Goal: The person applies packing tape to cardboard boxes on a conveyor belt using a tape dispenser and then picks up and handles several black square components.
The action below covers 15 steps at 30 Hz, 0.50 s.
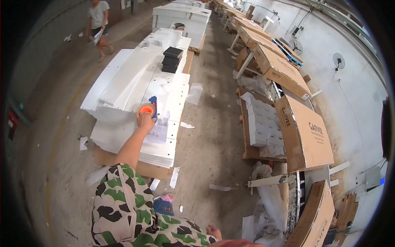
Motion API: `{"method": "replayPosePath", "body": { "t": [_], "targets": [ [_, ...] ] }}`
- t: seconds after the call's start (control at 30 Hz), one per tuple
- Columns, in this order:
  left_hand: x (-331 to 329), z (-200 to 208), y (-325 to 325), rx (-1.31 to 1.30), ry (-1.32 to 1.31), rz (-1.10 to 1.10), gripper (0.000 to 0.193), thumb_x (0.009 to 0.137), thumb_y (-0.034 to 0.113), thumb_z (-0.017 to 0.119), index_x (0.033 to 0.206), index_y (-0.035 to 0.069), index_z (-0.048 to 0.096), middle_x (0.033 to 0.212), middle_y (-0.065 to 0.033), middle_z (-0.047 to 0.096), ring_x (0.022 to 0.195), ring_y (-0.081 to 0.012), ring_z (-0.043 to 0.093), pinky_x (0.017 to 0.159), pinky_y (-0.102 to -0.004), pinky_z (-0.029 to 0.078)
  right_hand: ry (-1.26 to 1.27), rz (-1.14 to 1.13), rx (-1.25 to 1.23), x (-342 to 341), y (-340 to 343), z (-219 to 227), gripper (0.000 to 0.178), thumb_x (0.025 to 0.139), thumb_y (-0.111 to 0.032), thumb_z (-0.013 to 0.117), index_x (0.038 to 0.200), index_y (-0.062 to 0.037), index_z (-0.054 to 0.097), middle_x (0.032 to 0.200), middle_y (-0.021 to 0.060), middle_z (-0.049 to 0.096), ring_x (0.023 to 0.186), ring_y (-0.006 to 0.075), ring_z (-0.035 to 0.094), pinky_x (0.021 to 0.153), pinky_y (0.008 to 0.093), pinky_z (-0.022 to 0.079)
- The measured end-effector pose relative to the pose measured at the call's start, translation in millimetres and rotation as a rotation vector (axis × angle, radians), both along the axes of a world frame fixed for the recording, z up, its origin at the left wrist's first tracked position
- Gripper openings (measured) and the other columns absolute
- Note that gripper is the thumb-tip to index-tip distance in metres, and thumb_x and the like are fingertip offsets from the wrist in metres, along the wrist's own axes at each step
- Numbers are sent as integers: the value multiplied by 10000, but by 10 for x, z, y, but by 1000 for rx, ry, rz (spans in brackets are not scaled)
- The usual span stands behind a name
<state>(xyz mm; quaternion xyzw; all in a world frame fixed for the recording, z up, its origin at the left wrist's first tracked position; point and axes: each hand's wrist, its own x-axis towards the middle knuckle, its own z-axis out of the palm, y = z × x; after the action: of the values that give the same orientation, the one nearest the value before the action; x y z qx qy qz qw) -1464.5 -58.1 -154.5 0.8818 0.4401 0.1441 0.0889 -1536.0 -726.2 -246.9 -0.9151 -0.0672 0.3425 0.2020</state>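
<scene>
Left hand (144, 120) grips the tape dispenser (152, 107)!

And there it is on my feed: the left arm stretched well forward, fingers closed around the near end of that blue-and-orange dispenser. It's over the near part of a big stack of white panels (162, 152), and just by the hand, on the panels, I've got a sheet of paper (158, 132) with marks on it. Farther up the stack, black boxes (170, 61) sit bunched together.

Down at the lower edge I catch the right hand (214, 231), beside the camouflage clothing (123, 206); only part of it shows, so I can't tell whether it's gripping anything.

Over on my right, brown cartons (306, 133) run in a long row, with a pallet (251, 153) of white pieces beside them. Upper left, a person (98, 24) is out on the floor (205, 164), papers in hand!
</scene>
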Motion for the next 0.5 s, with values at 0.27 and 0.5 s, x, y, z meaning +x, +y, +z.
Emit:
{"method": "replayPosePath", "body": {
  "t": [0.27, 0.5],
  "targets": [
    [321, -472, 892, -88, 95, 149, 384, 791, 338, 684, 1043, 50, 642, 1098, -112, 617, 1135, -249, 481, 1034, -420, 260, -6, -192, 168, 697, 850, 535, 401, 849, -283, 603, 1138, -6, 614, 835, 111, 694, 740, 159, 665, 702, 281, 506],
    [429, -551, 461, 240, -262, 9, 474, 814, 302, 658, 1176, 22, 534, 1280, -165, 489, 1233, -330, 398, 1043, -488, 246, 218, -136, -334, -307, -524, -463, 427, 777, -418, 589, 1059, -110, 679, 865, 153, 690, 867, 268, 677, 784, 372, 516]
  ]
}}
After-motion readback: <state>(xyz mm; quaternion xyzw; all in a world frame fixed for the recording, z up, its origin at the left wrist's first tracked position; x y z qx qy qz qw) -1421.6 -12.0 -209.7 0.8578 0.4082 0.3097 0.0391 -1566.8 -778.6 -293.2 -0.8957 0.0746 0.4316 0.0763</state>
